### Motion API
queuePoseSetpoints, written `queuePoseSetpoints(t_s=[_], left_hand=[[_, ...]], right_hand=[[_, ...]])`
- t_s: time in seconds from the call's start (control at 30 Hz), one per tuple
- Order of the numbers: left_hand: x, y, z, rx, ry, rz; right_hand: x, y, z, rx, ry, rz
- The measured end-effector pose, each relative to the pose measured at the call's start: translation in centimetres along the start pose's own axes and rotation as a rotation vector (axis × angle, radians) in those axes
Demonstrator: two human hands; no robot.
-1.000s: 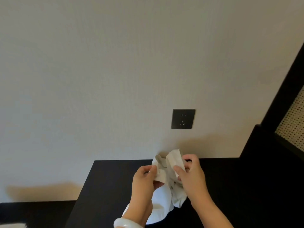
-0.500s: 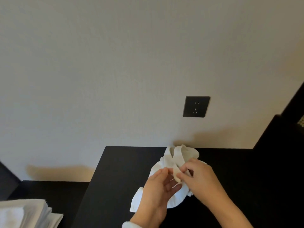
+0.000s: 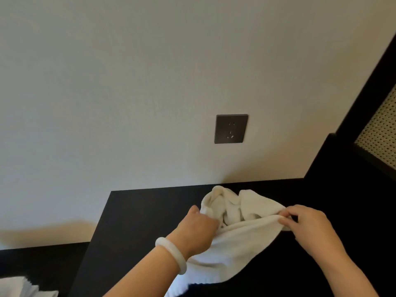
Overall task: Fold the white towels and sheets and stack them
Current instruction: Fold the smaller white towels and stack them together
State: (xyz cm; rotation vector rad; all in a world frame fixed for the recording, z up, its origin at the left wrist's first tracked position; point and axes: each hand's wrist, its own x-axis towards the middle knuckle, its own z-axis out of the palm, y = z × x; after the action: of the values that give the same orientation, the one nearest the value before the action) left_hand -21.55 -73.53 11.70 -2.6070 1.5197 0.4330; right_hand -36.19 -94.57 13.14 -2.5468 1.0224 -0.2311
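A small white towel (image 3: 233,241) hangs crumpled over the black table (image 3: 137,213), its upper part bunched and its lower part draping down toward me. My left hand (image 3: 197,230), with a pale bangle on the wrist, grips the towel's left edge. Its right edge is pinched between the thumb and fingers of my right hand (image 3: 306,224). The hands are apart and the cloth is stretched between them. A stack of white folded linen (image 3: 23,288) shows at the bottom left corner.
A dark wall socket (image 3: 231,128) sits on the pale wall above the table. A black frame with a woven cane panel (image 3: 379,129) rises at the right. A lower black surface (image 3: 42,262) lies left of the table.
My hands, close together on the bunched towel before, have pulled apart sideways, spreading the cloth between them. The view has shifted a little.
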Motion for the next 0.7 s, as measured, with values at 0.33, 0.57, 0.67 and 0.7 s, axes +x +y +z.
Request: queuePoseSetpoints(t_s=[0.33, 0.57, 0.67, 0.7], left_hand=[[3.2, -1.0, 1.3, -0.137, 0.099, -0.252], [3.6, -3.0, 3.5, -0.188, -0.055, -0.509], [2.8, -4.3, 3.9, -0.147, -0.094, -0.584], [2.4, -4.8, 4.0, -0.179, -0.067, -0.612]], right_hand=[[0.9, 0.3, 2.9, 0.183, 0.041, 0.027], [0.9, 0.8, 2.1, 0.127, 0.091, 0.022], [0.7, 0.6, 2.7, 0.145, 0.089, 0.078], [0.6, 0.5, 2.8, 0.162, 0.084, 0.089]])
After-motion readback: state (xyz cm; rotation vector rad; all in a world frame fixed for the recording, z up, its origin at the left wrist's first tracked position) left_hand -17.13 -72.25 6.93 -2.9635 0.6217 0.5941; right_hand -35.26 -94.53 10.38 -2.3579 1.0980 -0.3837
